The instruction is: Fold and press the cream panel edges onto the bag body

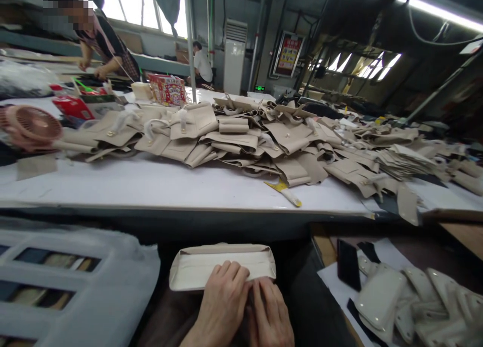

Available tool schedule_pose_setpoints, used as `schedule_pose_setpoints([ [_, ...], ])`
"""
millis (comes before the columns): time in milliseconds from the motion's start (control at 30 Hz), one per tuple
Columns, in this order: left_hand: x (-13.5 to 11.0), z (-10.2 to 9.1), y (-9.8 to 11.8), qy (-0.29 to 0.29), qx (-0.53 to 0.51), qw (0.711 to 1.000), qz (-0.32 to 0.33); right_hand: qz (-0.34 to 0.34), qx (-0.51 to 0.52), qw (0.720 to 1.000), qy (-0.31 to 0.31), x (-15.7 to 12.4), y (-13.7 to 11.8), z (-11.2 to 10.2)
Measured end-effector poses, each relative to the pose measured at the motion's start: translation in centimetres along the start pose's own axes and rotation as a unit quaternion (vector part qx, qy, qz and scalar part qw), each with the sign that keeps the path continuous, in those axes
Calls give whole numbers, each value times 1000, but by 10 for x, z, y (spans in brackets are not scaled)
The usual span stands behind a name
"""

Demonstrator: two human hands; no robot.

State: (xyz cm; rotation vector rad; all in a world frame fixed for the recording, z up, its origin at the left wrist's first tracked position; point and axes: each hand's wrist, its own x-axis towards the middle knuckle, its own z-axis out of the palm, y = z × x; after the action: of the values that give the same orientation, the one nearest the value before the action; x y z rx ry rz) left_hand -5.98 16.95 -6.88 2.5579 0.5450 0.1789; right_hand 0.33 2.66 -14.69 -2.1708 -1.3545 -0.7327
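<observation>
A beige bag (188, 256) with a pale inside rests at my lap, its long open side facing up towards me. My left hand (226, 296) is closed over the near rim, fingers curled into the opening. Close beside it, my right hand (269, 309) pinches the same near edge at the right, its fingers pressed together. The thumbs and the lower side of the bag are mostly hidden behind the hands.
Across the white table (113, 186) lies a heap of beige bag parts (234, 140), with a yellow-and-white tool (283, 192) in front. A pale plastic crate (94, 296) stands left. At right are stacked beige flaps (385, 291) and a dark phone (347, 264). A co-worker (109, 50) works behind.
</observation>
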Motion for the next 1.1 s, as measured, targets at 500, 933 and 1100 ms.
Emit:
schedule_pose_setpoints([
  [500,-19,-10,-38,98,32,995,14,-31,44,999,4,17,-29,10],
  [933,-43,-23,-73,196,41,980,17,-48,60,997,-28,38,-75,12],
  [1100,-59,-11,-95,294,-37,955,-11,-72,67,995,-31,49,-85,10],
])
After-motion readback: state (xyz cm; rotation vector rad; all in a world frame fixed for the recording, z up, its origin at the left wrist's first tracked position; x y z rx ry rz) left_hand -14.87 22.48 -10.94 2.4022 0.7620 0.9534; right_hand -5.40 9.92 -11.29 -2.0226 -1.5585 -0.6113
